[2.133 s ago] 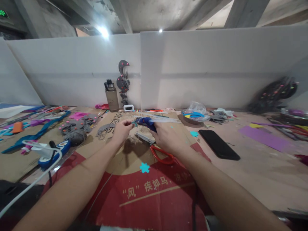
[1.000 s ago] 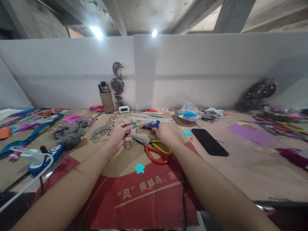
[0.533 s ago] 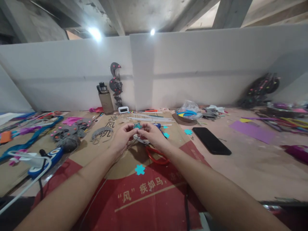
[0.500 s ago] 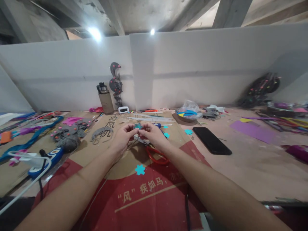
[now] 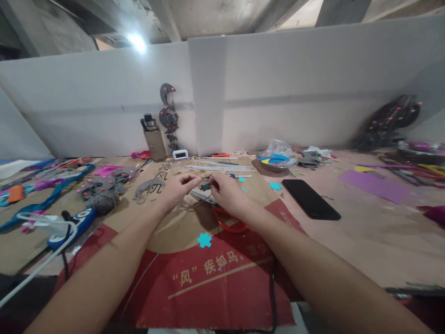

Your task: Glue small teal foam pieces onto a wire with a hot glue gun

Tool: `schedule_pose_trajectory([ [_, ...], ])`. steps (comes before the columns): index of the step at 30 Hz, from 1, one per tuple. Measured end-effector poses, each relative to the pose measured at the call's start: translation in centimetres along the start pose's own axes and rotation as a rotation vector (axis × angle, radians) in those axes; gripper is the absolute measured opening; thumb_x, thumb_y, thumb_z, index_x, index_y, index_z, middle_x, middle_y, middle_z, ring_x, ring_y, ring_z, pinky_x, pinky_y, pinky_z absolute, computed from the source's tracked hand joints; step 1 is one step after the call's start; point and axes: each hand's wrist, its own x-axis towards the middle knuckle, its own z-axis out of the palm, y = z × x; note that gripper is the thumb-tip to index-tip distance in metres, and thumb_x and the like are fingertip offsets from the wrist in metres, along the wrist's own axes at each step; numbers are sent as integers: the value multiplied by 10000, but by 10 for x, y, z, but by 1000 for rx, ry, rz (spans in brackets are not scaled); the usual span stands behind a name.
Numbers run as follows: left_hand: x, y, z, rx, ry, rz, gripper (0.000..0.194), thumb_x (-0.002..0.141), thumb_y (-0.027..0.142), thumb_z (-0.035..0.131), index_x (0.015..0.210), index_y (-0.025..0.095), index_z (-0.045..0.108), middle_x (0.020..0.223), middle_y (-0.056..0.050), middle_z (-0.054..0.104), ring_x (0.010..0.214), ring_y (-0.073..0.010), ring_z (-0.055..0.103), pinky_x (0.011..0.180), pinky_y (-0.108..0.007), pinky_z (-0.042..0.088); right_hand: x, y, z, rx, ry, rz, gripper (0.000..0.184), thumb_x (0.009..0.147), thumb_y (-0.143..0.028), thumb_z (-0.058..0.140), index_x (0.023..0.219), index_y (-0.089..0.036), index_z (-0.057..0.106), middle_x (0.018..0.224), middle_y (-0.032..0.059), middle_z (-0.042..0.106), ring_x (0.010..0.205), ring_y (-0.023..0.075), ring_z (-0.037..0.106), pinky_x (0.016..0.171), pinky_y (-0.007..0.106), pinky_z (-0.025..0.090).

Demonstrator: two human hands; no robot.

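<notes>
My left hand (image 5: 179, 189) is closed, thumb and forefinger pinched together; whatever lies between them is too small to make out. Just to its right, my right hand (image 5: 225, 191) pinches a small dark teal flower-shaped piece (image 5: 205, 187), which hangs at its fingertips. Under the right hand lies a pair of scissors with red handles (image 5: 229, 226), its blades pointing up and left. A bright cyan flower cutout (image 5: 204, 240) rests on the cardboard (image 5: 222, 297) nearer to me. Another cyan cutout (image 5: 275, 186) lies right of the hands.
A black phone (image 5: 310, 199) lies to the right, with a bowl (image 5: 274, 164) of plastic and paper behind it. At the back stand a bottle (image 5: 155, 143) and a small white clock (image 5: 180, 154). Grey yarn (image 5: 102, 202) and a blue power strip (image 5: 73, 229) are left.
My hands were together at the teal piece; now the left has moved off it to the left, and the piece stays with the right. The view has shifted slightly.
</notes>
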Motion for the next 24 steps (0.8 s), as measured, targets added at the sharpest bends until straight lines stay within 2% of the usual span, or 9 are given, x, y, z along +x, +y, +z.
schedule_pose_trajectory([
  [3, 0, 1, 0, 170, -56, 111, 195, 705, 354, 656, 782, 190, 728, 740, -45, 660, 689, -157, 548, 627, -234, 385, -3, -2, 0, -105, -31, -87, 141, 811, -121, 405, 841, -183, 527, 870, 52, 577, 792, 152, 510, 708, 267, 377],
  [6, -1, 1, 1, 247, -89, 169, 157, 709, 331, 656, 755, 206, 739, 753, -51, 676, 736, -180, 566, 675, -250, 395, -4, -1, 2, -159, -44, -96, 142, 849, -151, 398, 864, -186, 535, 903, 60, 576, 807, 158, 517, 708, 269, 375],
  [10, -2, -3, 4, 289, -143, 163, 170, 724, 330, 633, 791, 210, 733, 688, -34, 663, 670, -170, 558, 635, -260, 406, -4, 3, 3, -173, -39, -100, 139, 866, -173, 405, 857, -189, 543, 895, 52, 582, 819, 160, 528, 702, 263, 376],
  [14, 0, -9, 4, 389, -147, 179, 232, 735, 360, 607, 870, 203, 711, 769, -24, 673, 678, -150, 568, 622, -250, 416, -4, 5, 5, -207, -34, -118, 151, 874, -179, 400, 867, -178, 551, 899, 63, 585, 802, 160, 534, 693, 265, 379],
  [18, 1, -13, 4, 369, -180, 102, 242, 760, 359, 566, 863, 175, 684, 673, -16, 649, 586, -133, 563, 557, -239, 415, -5, 2, 2, -229, -43, -120, 159, 876, -181, 418, 865, -188, 576, 901, 59, 600, 800, 156, 547, 684, 261, 377],
  [20, 1, -11, 4, 363, -147, 79, 230, 756, 364, 571, 820, 168, 672, 625, -10, 632, 560, -130, 561, 545, -238, 413, -4, -1, -1, -221, -22, -90, 145, 870, -192, 447, 851, -195, 591, 898, 54, 613, 806, 159, 553, 685, 262, 378],
  [24, -2, -2, 5, 307, -6, 40, 206, 726, 359, 600, 741, 155, 628, 631, -15, 636, 579, -134, 576, 575, -245, 429, -5, -5, -4, -179, 41, -58, 112, 851, -195, 486, 834, -190, 597, 887, 55, 621, 828, 160, 554, 711, 265, 384],
])
